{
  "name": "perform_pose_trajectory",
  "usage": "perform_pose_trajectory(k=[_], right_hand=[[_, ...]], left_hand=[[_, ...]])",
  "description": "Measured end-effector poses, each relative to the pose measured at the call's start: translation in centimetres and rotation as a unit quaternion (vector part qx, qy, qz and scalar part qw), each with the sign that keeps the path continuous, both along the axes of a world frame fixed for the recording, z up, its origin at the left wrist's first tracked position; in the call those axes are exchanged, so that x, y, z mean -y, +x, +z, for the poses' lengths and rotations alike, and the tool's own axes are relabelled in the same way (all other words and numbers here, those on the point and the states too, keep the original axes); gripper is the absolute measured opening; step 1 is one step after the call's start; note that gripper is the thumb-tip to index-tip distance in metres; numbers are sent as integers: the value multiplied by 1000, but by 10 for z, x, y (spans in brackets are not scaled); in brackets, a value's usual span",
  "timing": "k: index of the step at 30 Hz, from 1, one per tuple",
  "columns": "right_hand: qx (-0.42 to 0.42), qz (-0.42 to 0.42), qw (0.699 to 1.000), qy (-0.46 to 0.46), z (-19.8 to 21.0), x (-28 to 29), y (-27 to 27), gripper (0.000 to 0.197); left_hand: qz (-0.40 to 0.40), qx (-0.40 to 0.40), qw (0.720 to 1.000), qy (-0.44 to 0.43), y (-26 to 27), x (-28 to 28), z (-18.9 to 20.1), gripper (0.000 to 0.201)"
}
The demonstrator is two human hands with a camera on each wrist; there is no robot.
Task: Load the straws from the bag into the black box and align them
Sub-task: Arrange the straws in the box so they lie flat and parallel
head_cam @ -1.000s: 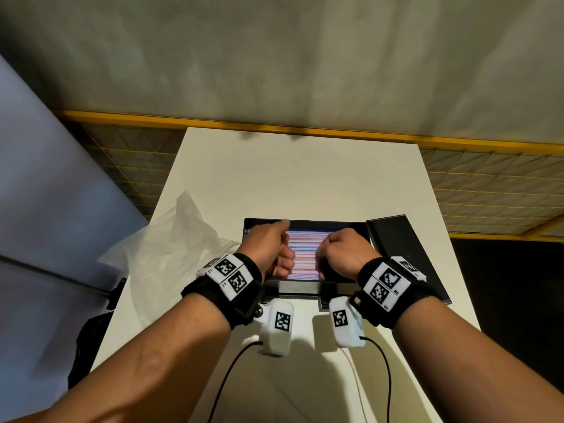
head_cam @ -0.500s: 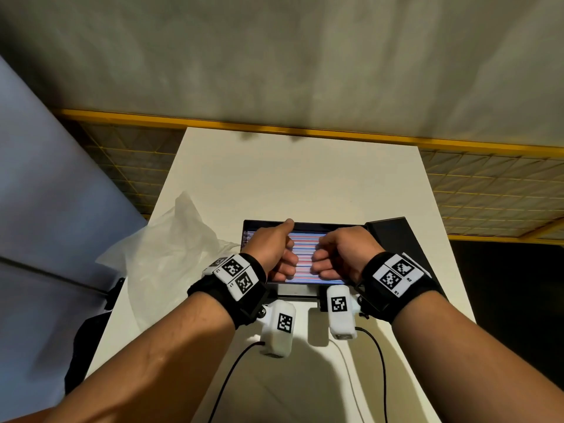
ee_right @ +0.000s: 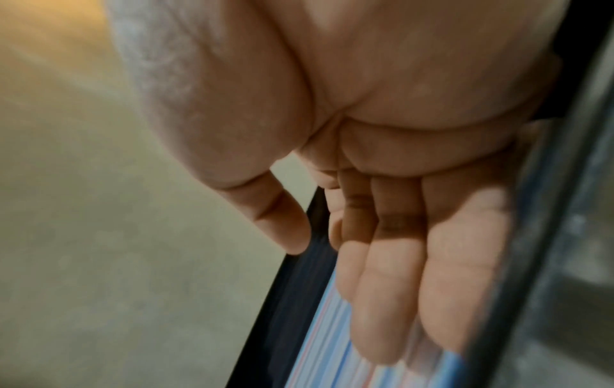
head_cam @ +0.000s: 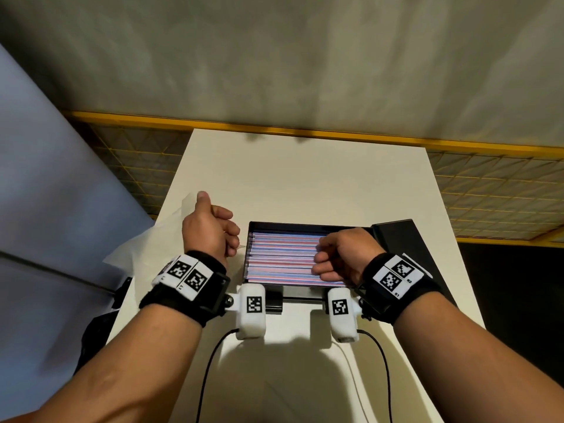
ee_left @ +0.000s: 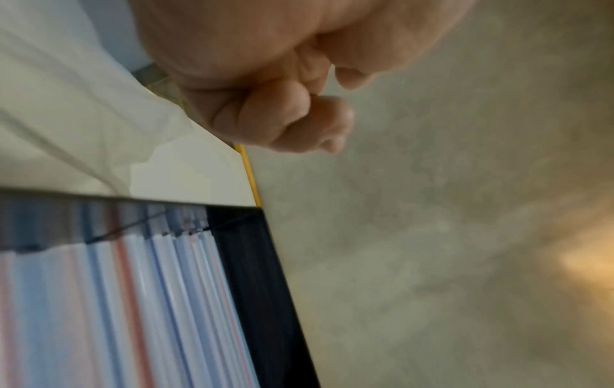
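Observation:
The black box sits mid-table, filled with pink, blue and white straws lying side by side along its length. My left hand hovers just left of the box over the bag, fingers curled into a fist with the thumb up, holding nothing. In the left wrist view the curled fingers are above the straws and the box wall. My right hand rests on the straws' right end. In the right wrist view its fingers lie almost straight on the straws.
The crumpled clear plastic bag lies at the table's left edge. A black lid leans by the box's right side. The white table extends beyond the box. A yellow-framed mesh barrier runs behind it.
My left hand left the straws and moved left, off the box and over the bag. My right hand slid to the straws' right end and its fingers straightened.

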State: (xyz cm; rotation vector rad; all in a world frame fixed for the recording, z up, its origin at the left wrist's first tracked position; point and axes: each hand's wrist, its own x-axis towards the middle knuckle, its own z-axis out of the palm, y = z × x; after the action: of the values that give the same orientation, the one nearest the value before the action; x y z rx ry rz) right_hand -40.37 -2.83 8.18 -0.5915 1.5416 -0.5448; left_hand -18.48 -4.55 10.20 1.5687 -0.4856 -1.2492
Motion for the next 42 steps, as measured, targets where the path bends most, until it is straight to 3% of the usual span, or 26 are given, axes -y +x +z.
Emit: perform_pose_trajectory(k=[7, 15, 21, 24, 30, 37, 42], right_hand=[[63, -5, 998, -9, -2, -2, 20, 8], [89, -131, 987, -29, -10, -1, 4, 12], [150, -89, 985, -11, -5, 0, 6, 12], [87, -57, 995, -9, -2, 0, -6, 11], [-6, 60, 997, 47, -5, -2, -4, 14], [-6, 62, 997, 36, -7, -1, -5, 17], [39, -17, 999, 1, -9, 3, -3, 17]], left_hand=[[-55, 0, 998, 37, -13, -6, -12, 53], [-150, 20, 988, 25, -34, -5, -8, 47], [-228, 12, 973, 45, -51, -8, -16, 45], [-272, 18, 960, 63, -56, -10, -17, 42], [-387, 87, 905, 155, -72, -7, -29, 54], [-385, 104, 897, 190, -72, -2, -32, 54], [-330, 38, 925, 182, -71, 3, -34, 55]])
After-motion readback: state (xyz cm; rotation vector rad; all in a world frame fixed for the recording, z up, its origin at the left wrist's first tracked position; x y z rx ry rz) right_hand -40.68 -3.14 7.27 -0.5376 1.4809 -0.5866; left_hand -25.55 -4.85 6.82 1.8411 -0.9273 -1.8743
